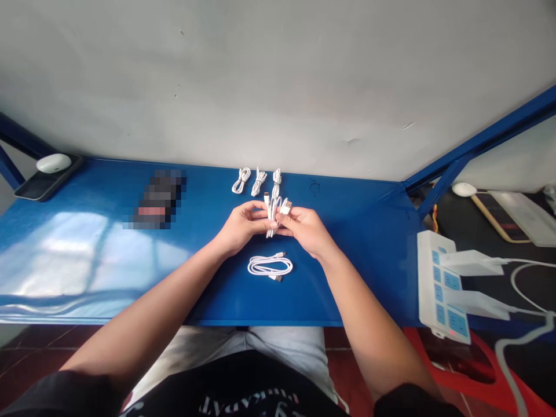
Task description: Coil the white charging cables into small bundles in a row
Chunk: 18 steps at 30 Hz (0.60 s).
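Between both hands, above the blue table (347, 289), a folded white cable (274, 207) is held upright, its two plugs pointing up and away. My left hand (247, 226) pinches the bundle from the left. From the right, my right hand (306, 227) grips it, fingers closed near the USB plug. Nearer the table's front edge lies a loosely coiled white cable (270, 266). Three bundled white cables stand in a row near the wall: a left one (241, 180), a middle one (259, 182) and a right one (277, 182).
A pixelated dark object (157, 200) lies left. At the far left a white mouse-like object (54, 163) rests on a dark tray (43, 186). On the right are a white power strip (428, 289) with chargers, a blue metal frame (445, 185) and a red stool (482, 376).
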### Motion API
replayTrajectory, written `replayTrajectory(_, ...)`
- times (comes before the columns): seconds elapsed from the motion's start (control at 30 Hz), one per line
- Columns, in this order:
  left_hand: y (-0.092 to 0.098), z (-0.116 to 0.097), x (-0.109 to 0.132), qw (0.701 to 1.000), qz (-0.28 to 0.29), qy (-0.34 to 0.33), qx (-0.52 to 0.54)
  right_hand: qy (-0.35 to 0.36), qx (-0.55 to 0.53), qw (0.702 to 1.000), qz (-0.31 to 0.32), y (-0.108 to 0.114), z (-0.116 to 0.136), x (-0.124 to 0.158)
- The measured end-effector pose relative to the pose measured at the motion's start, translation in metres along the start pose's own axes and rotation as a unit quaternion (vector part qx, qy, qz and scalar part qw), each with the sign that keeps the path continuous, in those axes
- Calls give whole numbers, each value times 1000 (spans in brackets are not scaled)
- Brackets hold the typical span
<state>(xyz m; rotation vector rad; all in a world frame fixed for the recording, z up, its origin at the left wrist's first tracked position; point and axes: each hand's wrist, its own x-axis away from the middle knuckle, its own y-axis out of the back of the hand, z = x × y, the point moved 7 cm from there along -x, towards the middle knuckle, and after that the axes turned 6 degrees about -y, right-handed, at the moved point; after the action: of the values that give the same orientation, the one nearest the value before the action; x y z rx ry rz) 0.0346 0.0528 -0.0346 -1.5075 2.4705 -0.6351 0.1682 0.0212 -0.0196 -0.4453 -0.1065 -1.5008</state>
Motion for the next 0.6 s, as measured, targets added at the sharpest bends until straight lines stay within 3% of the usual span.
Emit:
replayTrajectory(0.3, -7, -2, 1, 999, 11, -28, -40, 46, 45, 995, -77, 7, 5, 1)
replayTrajectory(0.6, -7, -3, 0, 998, 30, -39, -50, -5, 38, 999, -2, 0, 7, 8)
